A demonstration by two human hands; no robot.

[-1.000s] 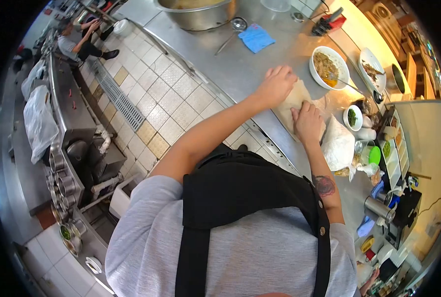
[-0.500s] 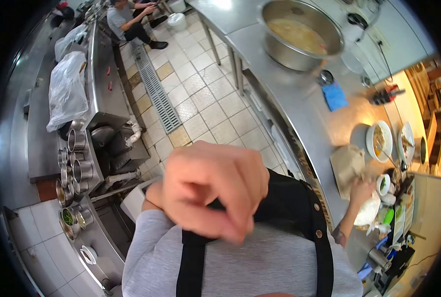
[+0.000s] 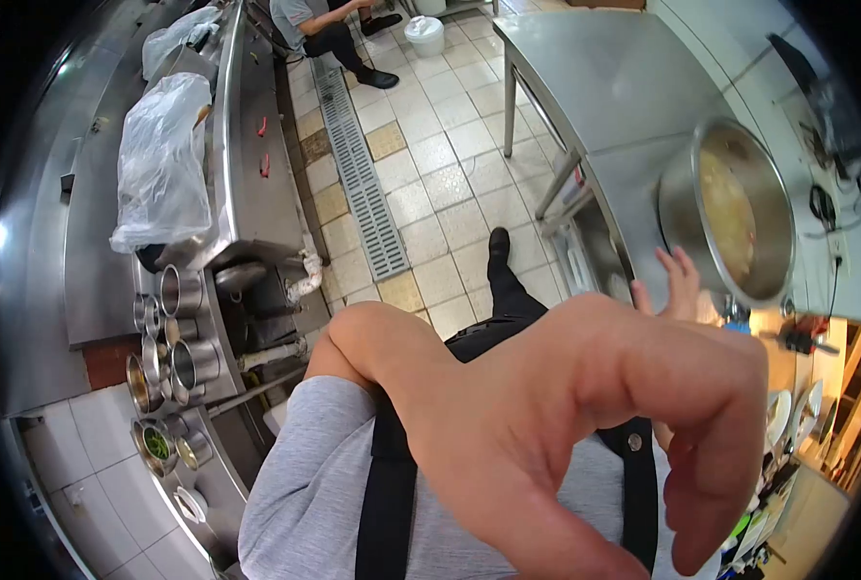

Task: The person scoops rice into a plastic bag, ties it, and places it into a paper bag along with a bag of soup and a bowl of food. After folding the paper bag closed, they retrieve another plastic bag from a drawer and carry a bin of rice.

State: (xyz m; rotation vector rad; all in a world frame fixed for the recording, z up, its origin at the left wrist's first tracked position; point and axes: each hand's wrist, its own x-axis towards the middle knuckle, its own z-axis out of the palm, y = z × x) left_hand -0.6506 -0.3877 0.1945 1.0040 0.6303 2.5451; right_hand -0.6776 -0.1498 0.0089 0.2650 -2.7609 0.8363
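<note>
My left hand (image 3: 604, 416) fills the lower middle, close to the camera. Its fingers curl down in a loose hook with a gap to the thumb, and nothing is between them. Behind it, my right hand (image 3: 680, 285) is raised with fingers spread beside a large steel pot (image 3: 677, 208); its lower part is hidden. I cannot tell if it touches the pot. Pale yellowish liquid (image 3: 727, 213) fills part of the pot, which stands on a steel table (image 3: 624, 82).
Steel cups and pots (image 3: 193, 362) line the left counter, near a clear plastic bag (image 3: 164, 159). A seated person (image 3: 329, 39) is beyond the floor drain (image 3: 358, 174), by a white bucket (image 3: 424, 36). Bowls (image 3: 776, 416) stand at the right.
The view has turned, and the pot appears further right and lower. My right hand has left the brown paper bag and risen. My left hand has moved right, its curled fingers now looser.
</note>
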